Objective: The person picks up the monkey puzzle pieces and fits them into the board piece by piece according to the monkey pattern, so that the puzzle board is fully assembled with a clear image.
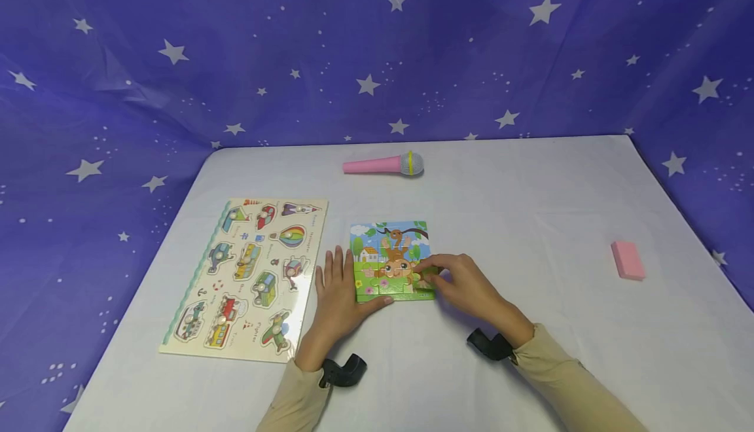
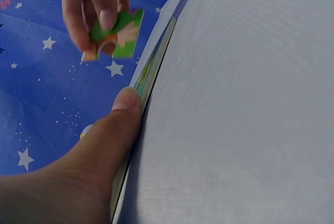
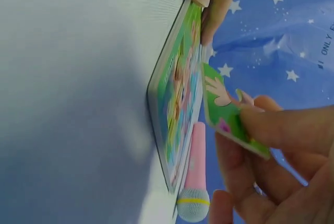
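A square jigsaw puzzle (image 1: 368,268) with a monkey hanging from a branch lies flat on the white table. My left hand (image 1: 338,298) rests at its left side, fingers straight and spread, with the thumb along the near edge. In the left wrist view, that thumb (image 2: 117,130) touches the puzzle's edge. Thumb and fingers of my right hand (image 1: 471,288) pinch a green puzzle piece (image 3: 222,98) printed with a pale monkey paw and a purple flower. The piece is tilted above the puzzle's near right corner; that part of the puzzle is covered by the hand in the head view.
A large wooden peg puzzle board (image 1: 235,294) with vehicle pictures lies left of my left hand. Behind the monkey puzzle is a pink toy microphone (image 1: 377,165). A pink block (image 1: 628,260) sits at the far right. A starry blue curtain (image 1: 330,46) hangs behind the table.
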The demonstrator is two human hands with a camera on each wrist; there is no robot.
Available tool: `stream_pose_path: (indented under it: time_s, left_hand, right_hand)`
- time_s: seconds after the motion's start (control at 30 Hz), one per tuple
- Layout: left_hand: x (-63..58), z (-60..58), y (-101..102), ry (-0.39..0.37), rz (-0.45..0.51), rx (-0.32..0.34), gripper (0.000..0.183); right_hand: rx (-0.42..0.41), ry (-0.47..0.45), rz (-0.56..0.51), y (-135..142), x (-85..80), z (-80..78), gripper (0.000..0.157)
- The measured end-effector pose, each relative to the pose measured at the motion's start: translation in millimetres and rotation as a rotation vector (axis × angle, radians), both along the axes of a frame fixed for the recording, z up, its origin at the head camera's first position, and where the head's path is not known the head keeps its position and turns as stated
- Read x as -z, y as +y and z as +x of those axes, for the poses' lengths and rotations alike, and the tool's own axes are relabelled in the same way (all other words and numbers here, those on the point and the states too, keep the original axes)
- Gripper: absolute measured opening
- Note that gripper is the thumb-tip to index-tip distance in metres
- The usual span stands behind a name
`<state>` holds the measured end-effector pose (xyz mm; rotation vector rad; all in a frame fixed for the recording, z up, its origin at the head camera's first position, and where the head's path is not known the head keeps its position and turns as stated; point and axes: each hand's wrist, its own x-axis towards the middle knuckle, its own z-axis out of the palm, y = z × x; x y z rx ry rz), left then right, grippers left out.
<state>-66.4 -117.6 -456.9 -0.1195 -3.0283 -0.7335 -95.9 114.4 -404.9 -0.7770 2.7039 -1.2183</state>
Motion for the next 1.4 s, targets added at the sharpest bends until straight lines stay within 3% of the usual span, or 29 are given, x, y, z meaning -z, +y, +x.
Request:
stream_pose_path:
  time_s: [0.17, 0.37, 0.57, 0.7, 0.8, 1.0, 1.4]
  left_hand:
    - [0.6, -0.3, 1, 0.002, -0.009, -0.002, 0.115]
    - [2.1, -0.7, 0, 0.0, -0.003, -0.006, 0.116]
    - [3.0, -1.2, 0, 0.006, 0.005, -0.006, 0.115]
    - [1.9, -0.7, 0, 0.006, -0.001, -0.005, 0.115]
    - [1.2, -0.7, 0, 0.008, -0.008, -0.002, 0.115]
    - [0.7, -0.9, 0, 0.008, -0.014, -0.003, 0.115]
    - [2.5, -1.1, 0, 0.018, -0.009, -0.001, 0.115]
  right_hand:
    - [0.038, -0.051, 0.012, -9, 4.1, -5.1, 0.024]
    - [0.053, -0.12, 0.063, -13, 9.5, -8.7, 0.042]
    - [0.071, -0.149, 0.097, -14, 10.9, -10.4, 0.034]
    - [0.071, -0.114, 0.102, -16, 12.0, -10.3, 0.034]
    - [0.068, -0.032, 0.126, -17, 14.5, -9.7, 0.035]
    - [0.058, 0.075, 0.254, -19, 17.6, -6.4, 0.045]
    - [0.012, 0.083, 0.476, -18, 18.8, 4.3, 0.051]
